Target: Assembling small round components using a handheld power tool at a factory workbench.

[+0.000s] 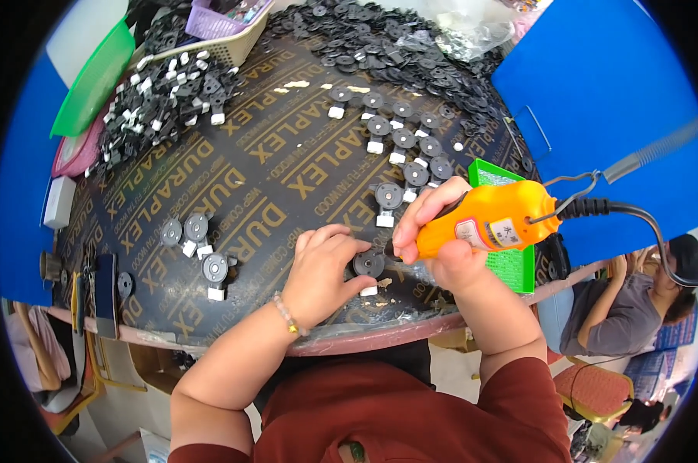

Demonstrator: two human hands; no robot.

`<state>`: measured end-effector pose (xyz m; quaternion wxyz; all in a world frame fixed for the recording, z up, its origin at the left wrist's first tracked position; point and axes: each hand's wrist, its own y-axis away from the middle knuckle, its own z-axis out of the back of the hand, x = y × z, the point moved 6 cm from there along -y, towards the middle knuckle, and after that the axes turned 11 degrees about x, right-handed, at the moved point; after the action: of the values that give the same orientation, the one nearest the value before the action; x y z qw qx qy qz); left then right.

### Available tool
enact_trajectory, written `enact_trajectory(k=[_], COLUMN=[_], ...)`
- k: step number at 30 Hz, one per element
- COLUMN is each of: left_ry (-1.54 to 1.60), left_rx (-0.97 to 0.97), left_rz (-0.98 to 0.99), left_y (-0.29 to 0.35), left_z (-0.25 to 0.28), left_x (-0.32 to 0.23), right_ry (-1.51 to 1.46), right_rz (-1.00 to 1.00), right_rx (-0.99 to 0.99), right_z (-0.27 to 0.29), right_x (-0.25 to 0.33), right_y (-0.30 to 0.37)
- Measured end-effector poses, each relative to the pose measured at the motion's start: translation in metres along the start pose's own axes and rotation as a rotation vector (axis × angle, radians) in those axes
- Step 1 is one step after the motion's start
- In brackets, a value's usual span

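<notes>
My right hand (445,235) is wrapped round an orange electric screwdriver (511,216), which lies nearly level with its tip end toward the left. Next to that end is a small black round plastic part (369,265) with a white block on its near side. My left hand (322,266) holds this part on the table, thumb and fingertips at its edges. A bright green tray (525,266) with small contents, too small to name, stands partly hidden behind the screwdriver. The tool's tip is hidden by my fingers.
Similar round parts (388,196) stand in rows beyond my hands, and several more (214,268) lie left. Heaps of black discs (410,46) and black-and-white pieces (152,108) cover the far side. A coiled cord (588,207) runs right. Another person (627,309) sits at right.
</notes>
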<state>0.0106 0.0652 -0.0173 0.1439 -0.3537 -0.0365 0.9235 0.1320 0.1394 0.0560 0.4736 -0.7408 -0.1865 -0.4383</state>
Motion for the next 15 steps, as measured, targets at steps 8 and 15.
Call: enact_trajectory(k=[8,15], left_ry=[-0.062,-0.088], left_rx=[0.000,-0.001], left_rz=[-0.010,-0.018], left_y=[0.001,0.001], left_z=[-0.003,-0.008], left_x=[-0.010,-0.012], right_ry=[0.494,0.720], right_rz=[0.151,0.001], right_rx=[-0.405,-0.701], right_z=[0.126,0.215], right_x=[0.082,0.075], right_y=[0.011,0.039])
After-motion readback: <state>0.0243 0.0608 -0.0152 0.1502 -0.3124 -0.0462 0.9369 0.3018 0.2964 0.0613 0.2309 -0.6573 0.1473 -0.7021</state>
